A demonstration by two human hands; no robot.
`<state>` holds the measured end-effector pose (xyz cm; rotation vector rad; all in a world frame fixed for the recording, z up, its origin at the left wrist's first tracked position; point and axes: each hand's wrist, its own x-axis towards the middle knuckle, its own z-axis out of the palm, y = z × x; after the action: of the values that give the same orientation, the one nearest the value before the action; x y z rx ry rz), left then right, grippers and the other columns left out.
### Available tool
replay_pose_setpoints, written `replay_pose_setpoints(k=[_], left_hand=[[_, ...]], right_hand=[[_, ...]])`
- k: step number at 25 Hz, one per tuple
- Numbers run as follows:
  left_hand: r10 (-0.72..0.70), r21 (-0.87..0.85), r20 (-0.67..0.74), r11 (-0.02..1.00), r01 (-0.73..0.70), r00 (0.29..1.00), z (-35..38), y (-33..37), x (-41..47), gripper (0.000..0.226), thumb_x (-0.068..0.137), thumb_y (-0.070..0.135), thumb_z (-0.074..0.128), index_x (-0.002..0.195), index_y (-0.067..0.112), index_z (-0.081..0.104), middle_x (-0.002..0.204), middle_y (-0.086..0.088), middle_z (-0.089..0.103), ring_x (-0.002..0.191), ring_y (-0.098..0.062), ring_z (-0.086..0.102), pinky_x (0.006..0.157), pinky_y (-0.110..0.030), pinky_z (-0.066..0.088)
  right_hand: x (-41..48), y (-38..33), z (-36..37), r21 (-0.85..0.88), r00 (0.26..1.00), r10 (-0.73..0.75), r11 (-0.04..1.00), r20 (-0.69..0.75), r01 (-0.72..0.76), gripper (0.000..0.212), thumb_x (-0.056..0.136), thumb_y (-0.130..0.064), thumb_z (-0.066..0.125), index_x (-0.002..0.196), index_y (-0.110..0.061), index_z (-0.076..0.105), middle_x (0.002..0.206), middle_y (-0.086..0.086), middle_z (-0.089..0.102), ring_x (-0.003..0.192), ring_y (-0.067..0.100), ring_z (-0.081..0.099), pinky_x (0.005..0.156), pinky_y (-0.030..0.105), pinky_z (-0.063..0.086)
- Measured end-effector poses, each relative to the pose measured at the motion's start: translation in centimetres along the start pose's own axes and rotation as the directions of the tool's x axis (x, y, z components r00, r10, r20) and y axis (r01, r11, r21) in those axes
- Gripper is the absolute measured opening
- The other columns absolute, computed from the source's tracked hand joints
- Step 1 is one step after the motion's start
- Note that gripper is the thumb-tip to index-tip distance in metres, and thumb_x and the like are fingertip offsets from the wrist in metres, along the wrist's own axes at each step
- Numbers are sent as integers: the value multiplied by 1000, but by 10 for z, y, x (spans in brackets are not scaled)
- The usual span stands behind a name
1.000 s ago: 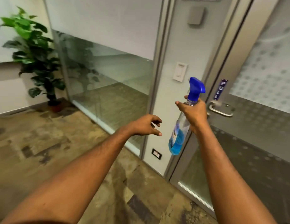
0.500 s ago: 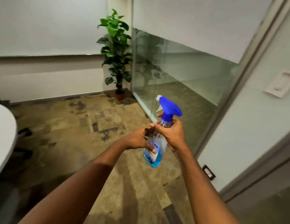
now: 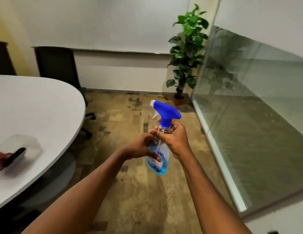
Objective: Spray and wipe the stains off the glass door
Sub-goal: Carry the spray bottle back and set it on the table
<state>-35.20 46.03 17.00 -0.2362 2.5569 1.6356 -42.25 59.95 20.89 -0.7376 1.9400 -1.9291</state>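
Note:
A clear spray bottle (image 3: pixel 158 163) with blue liquid and a blue trigger head hangs upright in front of me over the floor. My right hand (image 3: pixel 175 139) is wrapped around its neck just under the head. My left hand (image 3: pixel 142 147) grips the bottle's body from the left, its fingers over the label. The nozzle points left, away from the glass. A glass wall panel (image 3: pixel 252 105) runs along the right. The glass door is out of view.
A white oval table (image 3: pixel 37 119) fills the left side, with another person's hand (image 3: pixel 0 160) holding a dark phone by a clear container. Dark chairs (image 3: pixel 57 65) stand behind it. A potted plant (image 3: pixel 186 53) stands in the far corner beside the glass.
My view has swung left, away from the door toward the table. The bottle came down in front of me and my left hand, free a second ago, now grips it too.

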Motion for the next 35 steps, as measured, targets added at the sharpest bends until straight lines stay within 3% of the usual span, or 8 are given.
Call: replay_pose_setpoints(k=[8,14,16,19,23,26,31,35], left_hand=[[-96,-5,-254,995,98,962,-114,-69,-45,40,66,17,86,96,27,61,103,0,70,95,-16,69,89,-38,58],[-151,4,-340,987,162,928,-220,-132,-102,46,67,19,85,103,27,57,100,9,67,87,-4,67,72,-14,56],[-170,27,-366,981,193,915,-253,-159,-118,50,66,22,86,108,24,59,107,4,69,90,-7,68,77,-19,58],[-198,32,-419,972,232,886,-294,-198,-138,58,63,28,86,114,18,60,110,-1,69,95,-16,69,87,-37,59],[-222,62,-541,952,301,811,-329,-232,-153,60,70,19,83,122,13,56,123,-7,60,112,-21,60,98,-34,51],[-357,64,-647,855,515,673,-361,-274,-169,66,73,14,81,131,8,50,135,-11,51,122,-25,50,103,-34,42],[-552,-184,-787,638,748,277,-405,-343,-225,37,83,1,62,119,2,58,126,-16,59,117,-30,55,97,-35,44],[-604,-238,-781,521,820,157,-420,-374,-246,30,77,1,60,108,0,61,114,-18,61,104,-33,58,84,-36,48]], right_hand=[[49,-3,146,-147,974,-65,984,218,98,31,72,-26,82,92,-24,58,82,-8,68,74,5,67,69,22,56],[67,-12,282,-303,936,-12,945,353,127,32,81,-29,76,104,-20,57,88,-8,67,84,8,66,70,20,51],[73,-10,320,-383,913,62,917,403,107,35,83,-22,75,111,-19,55,90,-9,65,84,9,65,65,15,45],[83,0,379,-421,928,134,907,348,27,36,83,-17,75,113,-14,56,94,-2,64,86,15,64,62,15,43],[96,27,445,-403,952,132,915,275,-10,30,83,-16,74,107,-11,56,95,1,62,91,18,63,71,21,44],[114,58,485,-375,948,131,927,290,-13,32,82,-17,76,104,-12,54,97,2,62,95,19,63,79,29,50],[142,110,537,-319,925,187,945,331,-76,36,82,-10,75,113,-8,57,100,-2,60,101,16,58,83,26,43],[157,144,566,-333,893,266,932,362,-143,41,82,-12,76,118,-7,57,101,-3,58,100,14,57,82,22,40]])
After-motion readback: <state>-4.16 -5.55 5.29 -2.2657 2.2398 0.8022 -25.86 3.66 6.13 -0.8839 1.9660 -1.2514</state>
